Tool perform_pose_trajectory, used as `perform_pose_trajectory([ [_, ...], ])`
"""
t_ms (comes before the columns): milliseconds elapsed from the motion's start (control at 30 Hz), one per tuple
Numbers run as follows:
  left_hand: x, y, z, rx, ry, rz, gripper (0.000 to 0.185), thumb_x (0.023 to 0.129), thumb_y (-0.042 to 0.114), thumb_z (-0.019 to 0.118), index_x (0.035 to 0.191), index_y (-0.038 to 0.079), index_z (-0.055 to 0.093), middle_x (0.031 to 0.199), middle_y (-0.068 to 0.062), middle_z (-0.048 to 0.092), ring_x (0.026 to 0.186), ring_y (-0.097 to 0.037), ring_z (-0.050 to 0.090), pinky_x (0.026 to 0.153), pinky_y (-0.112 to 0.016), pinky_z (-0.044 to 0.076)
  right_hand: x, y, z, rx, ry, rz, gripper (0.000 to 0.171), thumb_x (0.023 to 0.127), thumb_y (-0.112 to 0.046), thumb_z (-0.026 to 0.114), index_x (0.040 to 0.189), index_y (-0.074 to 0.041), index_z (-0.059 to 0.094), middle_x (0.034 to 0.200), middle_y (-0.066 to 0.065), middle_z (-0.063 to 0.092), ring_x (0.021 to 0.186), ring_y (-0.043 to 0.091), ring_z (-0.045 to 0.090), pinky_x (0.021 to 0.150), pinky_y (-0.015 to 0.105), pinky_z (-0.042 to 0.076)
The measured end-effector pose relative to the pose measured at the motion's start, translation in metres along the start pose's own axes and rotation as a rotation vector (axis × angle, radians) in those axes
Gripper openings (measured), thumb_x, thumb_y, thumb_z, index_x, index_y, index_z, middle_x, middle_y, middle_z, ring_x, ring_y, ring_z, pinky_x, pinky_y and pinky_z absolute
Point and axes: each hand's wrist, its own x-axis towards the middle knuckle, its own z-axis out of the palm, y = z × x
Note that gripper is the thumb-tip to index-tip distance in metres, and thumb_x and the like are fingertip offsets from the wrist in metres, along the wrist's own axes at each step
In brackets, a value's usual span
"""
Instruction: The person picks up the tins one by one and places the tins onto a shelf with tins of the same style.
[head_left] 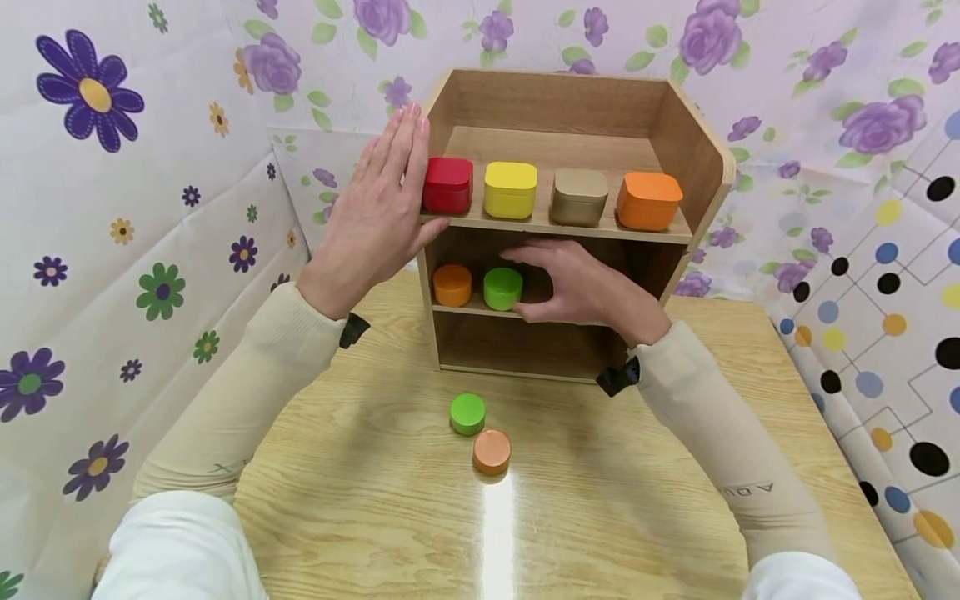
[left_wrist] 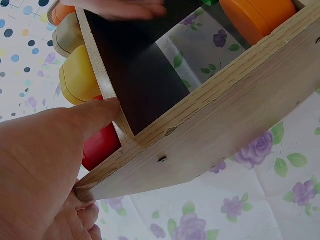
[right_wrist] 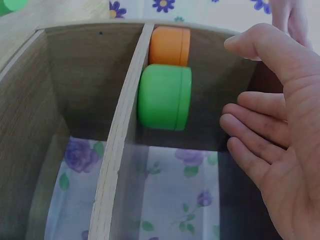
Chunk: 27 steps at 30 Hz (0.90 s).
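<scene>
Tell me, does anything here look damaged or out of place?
Two things. The left side panel of the wooden shelf has a dark mark, perhaps a chip, on its front edge. A green container and a copper container sit on the table, in front of the shelf rather than in its rows. Nothing looks spilled.

**Above, below, out front**

We see a shelf unit [head_left: 517,343] on the table [head_left: 360,500]. Four boxes [head_left: 510,191] line its top tier [head_left: 562,152], right of the left hand [head_left: 378,204]. On the middle tier [head_left: 477,309], a first tub [head_left: 452,286] sits left of a second tub [head_left: 502,289], beside the right hand [head_left: 581,283]. Before the unit lies a third tub [head_left: 468,414], with a fourth tub [head_left: 492,452] nearer us, slightly right.
</scene>
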Motion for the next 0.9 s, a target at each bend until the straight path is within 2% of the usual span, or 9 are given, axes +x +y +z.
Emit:
perform_pose_trajectory([
  [233,0.001,0.000,0.000,-0.011,0.003,0.000,0.107,0.101,0.045,0.069,0.168,-0.004,0.002,0.178,-0.022,0.006,0.167,-0.037,0.010,0.135,-0.050,0.017,-0.020,-0.014,0.003,0.028,-0.014,-0.098,0.066,0.089,-0.033,0.084,0.144,-0.004,0.062,0.145,0.014,0.064,0.133,0.031,0.064,0.112,0.050,0.054],
  [400,0.001,0.000,0.000,-0.013,0.007,-0.003,0.106,0.101,0.044,0.070,0.168,-0.004,0.003,0.178,-0.022,0.006,0.166,-0.037,0.011,0.135,-0.050,0.018,-0.034,-0.020,0.015,0.041,-0.029,-0.132,0.068,0.088,-0.032,0.085,0.145,-0.004,0.061,0.145,0.014,0.064,0.133,0.032,0.064,0.111,0.049,0.055],
  [533,0.001,0.001,0.000,-0.020,0.004,-0.008,0.106,0.100,0.043,0.070,0.168,-0.004,0.003,0.178,-0.022,0.006,0.166,-0.037,0.011,0.135,-0.050,0.017,-0.046,-0.022,0.031,0.078,-0.025,-0.144,0.066,0.087,-0.028,0.087,0.144,-0.005,0.062,0.145,0.014,0.065,0.133,0.031,0.065,0.111,0.047,0.055],
  [767,0.001,0.001,0.000,-0.026,-0.003,-0.010,0.107,0.100,0.044,0.070,0.168,-0.004,0.003,0.178,-0.021,0.006,0.167,-0.037,0.010,0.136,-0.050,0.016,-0.067,-0.022,0.064,0.159,-0.043,-0.114,0.067,0.087,-0.027,0.088,0.145,-0.008,0.061,0.148,0.010,0.064,0.137,0.028,0.062,0.112,0.046,0.054],
  [900,0.001,0.001,0.000,-0.024,-0.001,-0.010,0.107,0.100,0.045,0.070,0.168,-0.004,0.003,0.178,-0.021,0.006,0.167,-0.037,0.010,0.136,-0.050,0.016,-0.076,-0.023,0.087,0.199,-0.052,-0.112,0.068,0.086,-0.026,0.088,0.145,-0.007,0.061,0.146,0.009,0.064,0.133,0.027,0.065,0.109,0.044,0.057],
])
